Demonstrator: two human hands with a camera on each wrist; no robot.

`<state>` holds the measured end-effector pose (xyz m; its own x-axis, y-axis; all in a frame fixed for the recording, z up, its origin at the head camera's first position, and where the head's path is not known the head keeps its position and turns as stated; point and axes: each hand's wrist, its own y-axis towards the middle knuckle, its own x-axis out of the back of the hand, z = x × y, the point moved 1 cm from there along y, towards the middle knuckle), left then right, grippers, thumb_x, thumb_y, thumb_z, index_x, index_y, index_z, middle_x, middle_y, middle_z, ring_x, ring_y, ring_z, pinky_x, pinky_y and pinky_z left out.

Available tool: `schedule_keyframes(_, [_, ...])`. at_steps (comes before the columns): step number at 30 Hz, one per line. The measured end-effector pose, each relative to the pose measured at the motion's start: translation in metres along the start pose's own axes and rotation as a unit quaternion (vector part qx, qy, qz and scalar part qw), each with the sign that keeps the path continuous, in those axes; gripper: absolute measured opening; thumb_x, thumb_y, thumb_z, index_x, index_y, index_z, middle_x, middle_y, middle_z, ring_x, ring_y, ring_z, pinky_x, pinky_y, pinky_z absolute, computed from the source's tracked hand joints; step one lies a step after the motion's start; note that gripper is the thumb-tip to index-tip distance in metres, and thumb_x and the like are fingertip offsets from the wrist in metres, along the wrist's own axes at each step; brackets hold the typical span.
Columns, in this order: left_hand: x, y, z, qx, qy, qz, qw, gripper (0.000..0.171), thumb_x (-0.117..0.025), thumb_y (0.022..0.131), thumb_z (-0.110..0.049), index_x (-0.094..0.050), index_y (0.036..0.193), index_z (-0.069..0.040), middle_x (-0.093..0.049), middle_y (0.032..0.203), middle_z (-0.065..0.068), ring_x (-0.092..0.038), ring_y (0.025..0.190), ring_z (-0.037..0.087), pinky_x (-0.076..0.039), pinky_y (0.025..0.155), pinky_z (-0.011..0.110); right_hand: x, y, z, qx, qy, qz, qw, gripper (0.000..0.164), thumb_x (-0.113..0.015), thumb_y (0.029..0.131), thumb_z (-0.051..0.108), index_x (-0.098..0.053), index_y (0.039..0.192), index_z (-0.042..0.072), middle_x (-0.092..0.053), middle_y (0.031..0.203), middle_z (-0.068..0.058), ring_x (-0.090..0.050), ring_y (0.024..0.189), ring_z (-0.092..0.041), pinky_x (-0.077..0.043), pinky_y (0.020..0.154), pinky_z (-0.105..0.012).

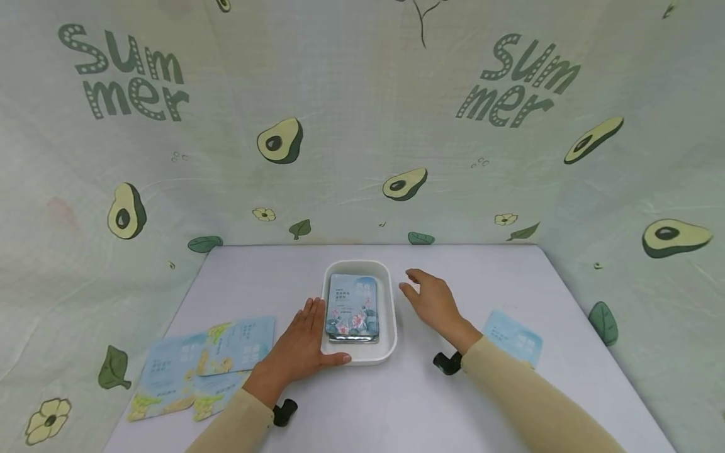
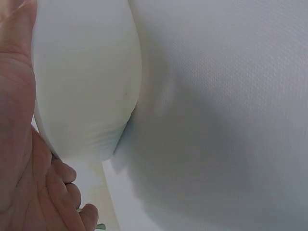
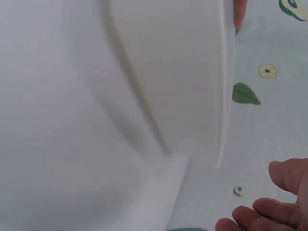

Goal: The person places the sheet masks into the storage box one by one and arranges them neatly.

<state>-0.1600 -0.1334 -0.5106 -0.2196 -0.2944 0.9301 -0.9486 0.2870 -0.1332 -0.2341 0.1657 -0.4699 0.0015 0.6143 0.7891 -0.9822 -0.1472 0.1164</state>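
A white plastic tray (image 1: 388, 343) sits mid-table, holding a small stack of flat light-blue packets (image 1: 352, 305) with pink lotus flowers printed on the top one. My left hand (image 1: 303, 343) rests along the tray's left rim near its front corner, fingers straight and thumb spread along the front edge. From the left wrist view, this palm lies beside the tray's pale wall (image 2: 86, 86). To the tray's right, my right hand (image 1: 433, 299) hovers with relaxed, slightly bent fingers and holds nothing. In the right wrist view, a gap separates its fingers (image 3: 269, 211) from the tray (image 3: 168, 72).
Several light-blue packets with yellow-green print (image 1: 170, 371) lie overlapping at the table's left. Another blue packet (image 1: 512, 336) lies on the right, partly hidden by the right sleeve (image 1: 521, 390). A patterned cloth (image 1: 351, 207) hangs behind the white table (image 1: 453, 264).
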Motion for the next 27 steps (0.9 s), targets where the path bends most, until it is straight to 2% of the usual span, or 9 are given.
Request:
schedule_keyframes(4, [0.0, 0.0, 0.0, 0.0, -0.001, -0.002, 1.0, 0.134, -0.067, 0.082, -0.083, -0.007, 0.169, -0.001, -0.009, 0.177, 0.018, -0.004, 0.165, 0.035, -0.017, 0.133, 0.052, 0.018, -0.029, -0.037, -0.011, -0.045, 0.014, 0.999, 0.058, -0.061, 0.108, 0.034, -0.053, 0.149, -0.005, -0.056, 0.151, -0.028, -0.052, 0.141, -0.049, -0.044, 0.115, -0.063])
schedule_keyframes(9, [0.001, 0.0, 0.0, -0.002, 0.001, -0.003, 1.0, 0.134, -0.067, 0.083, -0.083, -0.007, 0.168, 0.001, -0.01, 0.177, 0.019, -0.004, 0.165, 0.036, -0.017, 0.133, 0.053, 0.044, -0.074, -0.083, -0.027, -0.082, 0.037, 0.996, 0.068, -0.06, 0.108, 0.037, -0.044, 0.152, -0.013, -0.046, 0.155, -0.037, -0.042, 0.144, -0.056, -0.037, 0.117, -0.068])
schedule_keyframes(13, [0.001, 0.0, 0.0, -0.003, 0.009, 0.0, 1.0, 0.135, -0.064, 0.083, -0.086, -0.007, 0.168, 0.001, -0.009, 0.177, 0.019, -0.004, 0.165, 0.035, -0.018, 0.133, 0.052, 0.06, -0.108, -0.111, -0.035, -0.119, 0.053, 0.991, 0.072, -0.065, 0.106, 0.036, -0.043, 0.148, -0.019, -0.045, 0.151, -0.043, -0.043, 0.14, -0.061, -0.038, 0.113, -0.072])
schedule_keyframes(16, [0.002, -0.001, 0.0, -0.003, 0.003, 0.003, 1.0, 0.135, -0.064, 0.083, -0.085, -0.006, 0.168, 0.001, -0.008, 0.177, 0.019, -0.003, 0.165, 0.036, -0.017, 0.133, 0.052, 0.064, -0.125, -0.125, -0.043, -0.166, 0.061, 0.983, 0.074, -0.07, 0.102, 0.034, -0.047, 0.142, -0.023, -0.049, 0.144, -0.046, -0.047, 0.135, -0.063, -0.04, 0.109, -0.074])
schedule_keyframes(18, [0.003, -0.001, 0.0, -0.002, -0.002, 0.002, 1.0, 0.135, -0.065, 0.083, -0.084, -0.006, 0.168, 0.001, -0.009, 0.177, 0.019, -0.004, 0.165, 0.036, -0.017, 0.133, 0.053, 0.063, -0.132, -0.13, -0.051, -0.194, 0.063, 0.978, 0.074, -0.072, 0.1, 0.035, -0.049, 0.138, -0.024, -0.051, 0.14, -0.047, -0.049, 0.131, -0.064, -0.042, 0.107, -0.075])
schedule_keyframes(21, [0.003, -0.001, 0.0, 0.001, -0.003, 0.001, 1.0, 0.135, -0.065, 0.082, -0.085, -0.005, 0.168, 0.001, -0.008, 0.177, 0.019, -0.004, 0.165, 0.036, -0.017, 0.133, 0.053, 0.059, -0.135, -0.134, -0.059, -0.206, 0.067, 0.974, 0.076, -0.071, 0.101, 0.039, -0.05, 0.136, -0.026, -0.049, 0.139, -0.049, -0.047, 0.132, -0.066, -0.039, 0.107, -0.078])
schedule_keyframes(27, [0.0, 0.0, 0.0, -0.004, 0.0, 0.003, 1.0, 0.135, -0.063, 0.083, -0.086, -0.005, 0.168, 0.0, -0.008, 0.177, 0.019, -0.003, 0.165, 0.036, -0.017, 0.133, 0.053, 0.044, -0.113, -0.129, -0.032, -0.201, 0.069, 0.977, 0.076, -0.065, 0.105, 0.04, -0.047, 0.139, -0.025, -0.044, 0.145, -0.049, -0.04, 0.139, -0.066, -0.036, 0.11, -0.079])
